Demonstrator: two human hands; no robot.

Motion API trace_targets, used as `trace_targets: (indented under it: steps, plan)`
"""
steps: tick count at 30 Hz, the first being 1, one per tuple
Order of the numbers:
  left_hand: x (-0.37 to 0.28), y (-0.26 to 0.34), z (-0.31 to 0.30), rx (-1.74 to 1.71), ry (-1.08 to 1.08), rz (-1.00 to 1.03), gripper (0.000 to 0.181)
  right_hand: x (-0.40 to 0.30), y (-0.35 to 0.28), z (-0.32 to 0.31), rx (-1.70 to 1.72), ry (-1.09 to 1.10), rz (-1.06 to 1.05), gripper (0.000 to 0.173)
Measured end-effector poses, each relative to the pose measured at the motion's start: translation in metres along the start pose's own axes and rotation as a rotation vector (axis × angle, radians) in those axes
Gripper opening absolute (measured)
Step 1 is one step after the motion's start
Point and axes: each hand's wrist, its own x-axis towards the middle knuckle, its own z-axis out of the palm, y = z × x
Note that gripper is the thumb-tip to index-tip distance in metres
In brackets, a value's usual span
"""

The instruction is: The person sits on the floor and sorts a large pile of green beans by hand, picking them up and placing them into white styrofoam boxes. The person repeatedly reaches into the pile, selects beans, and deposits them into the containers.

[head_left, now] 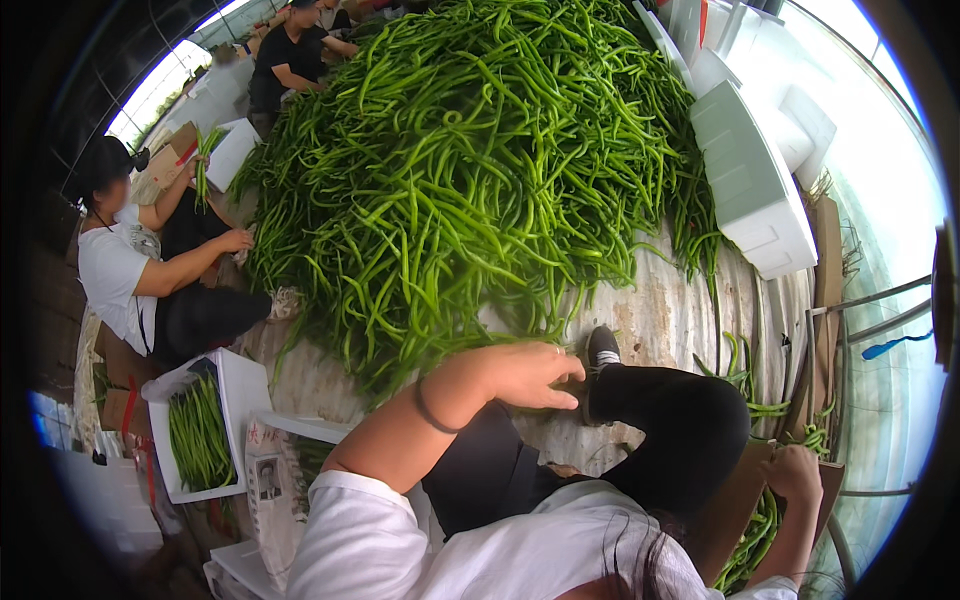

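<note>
My left hand (536, 375) is stretched over my lap, its fingers apart and a ring on one of them. It holds nothing that I can see. Just beyond it rises a large heap of long green chili peppers (465, 187). Off to the lower right, my right hand (795, 472) is curled at the rim of a cardboard box (731, 502) that has green peppers (757, 536) inside. Whether its fingers grip the rim or some peppers is hidden. More loose peppers (816, 439) lie right behind that hand.
A white foam box (255, 390) of lined-up peppers stands at left, beside a printed sack (270, 480). A person in white (120, 247) holds peppers at the heap's left; a person in black (281, 60) sits farther back. Large foam boxes (750, 180) stand right.
</note>
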Motion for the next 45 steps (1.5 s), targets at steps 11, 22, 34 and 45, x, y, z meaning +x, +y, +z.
trace_targets:
  steps: [11,22,34,45]
  plan:
    - [-0.045,-0.039,-0.008,-0.179,0.107,-0.214,0.047,0.295,-0.233,-0.077,0.258,-0.04,-0.788,0.035]
    - [-0.03,-0.1,-0.041,-0.298,0.14,-0.459,0.048,0.467,-0.478,-0.049,0.774,0.236,-0.469,0.102]
    - [-0.026,-0.125,-0.05,-0.445,0.136,-0.539,0.048,0.507,-0.473,-0.047,1.271,-0.047,-0.54,0.038]
    - [-0.033,-0.108,-0.037,-0.347,0.238,-0.473,0.046,0.395,-0.382,-0.019,1.47,-0.443,-0.441,0.029]
